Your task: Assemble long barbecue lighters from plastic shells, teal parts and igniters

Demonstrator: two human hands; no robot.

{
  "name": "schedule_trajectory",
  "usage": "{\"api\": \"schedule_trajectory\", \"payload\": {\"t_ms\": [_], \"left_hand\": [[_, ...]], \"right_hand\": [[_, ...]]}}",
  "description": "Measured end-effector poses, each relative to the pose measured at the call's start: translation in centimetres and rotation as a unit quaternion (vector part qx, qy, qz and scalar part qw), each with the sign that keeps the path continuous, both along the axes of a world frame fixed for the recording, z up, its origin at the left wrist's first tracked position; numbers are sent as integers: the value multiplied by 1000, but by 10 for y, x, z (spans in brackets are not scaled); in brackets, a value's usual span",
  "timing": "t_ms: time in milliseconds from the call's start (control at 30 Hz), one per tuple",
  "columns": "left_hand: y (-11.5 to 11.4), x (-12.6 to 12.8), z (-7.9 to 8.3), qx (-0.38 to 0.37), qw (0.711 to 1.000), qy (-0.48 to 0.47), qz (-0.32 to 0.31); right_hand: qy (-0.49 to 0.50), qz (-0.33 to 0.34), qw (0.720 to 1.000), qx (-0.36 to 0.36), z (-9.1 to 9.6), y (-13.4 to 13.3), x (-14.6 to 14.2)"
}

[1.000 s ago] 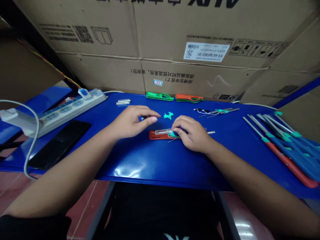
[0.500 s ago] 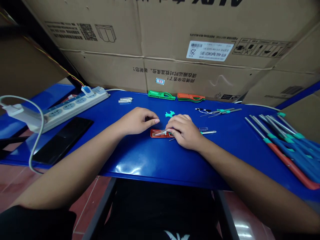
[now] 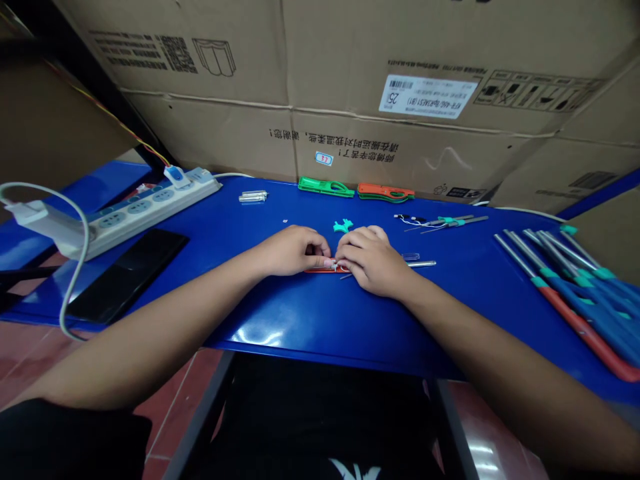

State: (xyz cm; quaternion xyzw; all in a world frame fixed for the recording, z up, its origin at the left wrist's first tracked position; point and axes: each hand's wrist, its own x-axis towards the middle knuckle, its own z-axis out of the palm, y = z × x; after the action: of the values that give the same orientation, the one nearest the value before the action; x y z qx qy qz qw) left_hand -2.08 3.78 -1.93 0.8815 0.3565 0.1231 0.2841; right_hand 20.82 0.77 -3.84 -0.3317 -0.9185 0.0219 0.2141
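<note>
My left hand [image 3: 295,251] and my right hand [image 3: 369,259] meet at the middle of the blue table [image 3: 280,313], fingers curled and pinched together over a flat red plastic shell [image 3: 320,269] that lies on the table. A small clear and teal part sits between the fingertips, mostly hidden. A thin metal rod [image 3: 421,265] sticks out to the right from under my right hand. A small teal plastic piece [image 3: 343,226] lies just behind the hands.
A green shell [image 3: 325,188] and an orange shell [image 3: 386,194] lie at the back by cardboard boxes [image 3: 350,87]. Several long rod tools [image 3: 570,280] lie at the right. A power strip [image 3: 135,210] and a black phone [image 3: 131,270] sit at the left. Small clear tubes [image 3: 253,196] lie nearby.
My left hand has moved right and closed onto the red shell beside my right hand, covering most of it. The camera has shifted slightly.
</note>
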Motion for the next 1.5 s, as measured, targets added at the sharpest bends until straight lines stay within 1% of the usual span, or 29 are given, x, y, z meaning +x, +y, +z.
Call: {"api": "schedule_trajectory", "payload": {"t_ms": [133, 267, 367, 433, 500, 633, 800, 900, 1033, 1167, 1233, 1333, 1400, 1500], "left_hand": [[0, 4, -4, -35, 999, -2, 22], [0, 5, -3, -37, 999, 3, 22], [0, 5, -3, -41, 999, 3, 22], [0, 4, -2, -36, 999, 2, 18], [0, 4, -2, -29, 999, 0, 16], [0, 2, -2, -35, 999, -5, 14], [2, 0, -2, -39, 999, -10, 9], [2, -1, -2, -35, 999, -7, 5], [2, -1, -2, -17, 1000, 0, -2], [1, -1, -1, 0, 1000, -5, -15], [0, -2, 0, 8, 1000, -17, -11], [-2, -2, 2, 25, 999, -32, -20], [-4, -2, 3, 26, 999, -28, -38], [-5, -1, 4, 21, 999, -11, -39]], "right_hand": [[-7, -9, 1000, -1, 1, -1, 2], [22, -21, 1000, -1, 8, -6, 10], [21, 4, 1000, 1, 11, -12, 13], [0, 23, 1000, 10, 10, -15, 13], [-21, 28, 999, 14, 9, -17, 12], [-22, 29, 999, -15, 12, -16, 16], [8, -20, 998, -59, 24, -9, 39], [-1, 0, 996, -86, 26, -6, 47], [-12, 23, 995, -91, 18, -10, 36], [-26, 22, 998, -54, 9, -15, 16], [-20, 13, 999, -45, 8, -15, 11], [0, -14, 998, -55, 8, -15, 8], [6, -35, 998, -58, 9, -15, 7], [-6, -61, 997, -47, 9, -16, 4]]}}
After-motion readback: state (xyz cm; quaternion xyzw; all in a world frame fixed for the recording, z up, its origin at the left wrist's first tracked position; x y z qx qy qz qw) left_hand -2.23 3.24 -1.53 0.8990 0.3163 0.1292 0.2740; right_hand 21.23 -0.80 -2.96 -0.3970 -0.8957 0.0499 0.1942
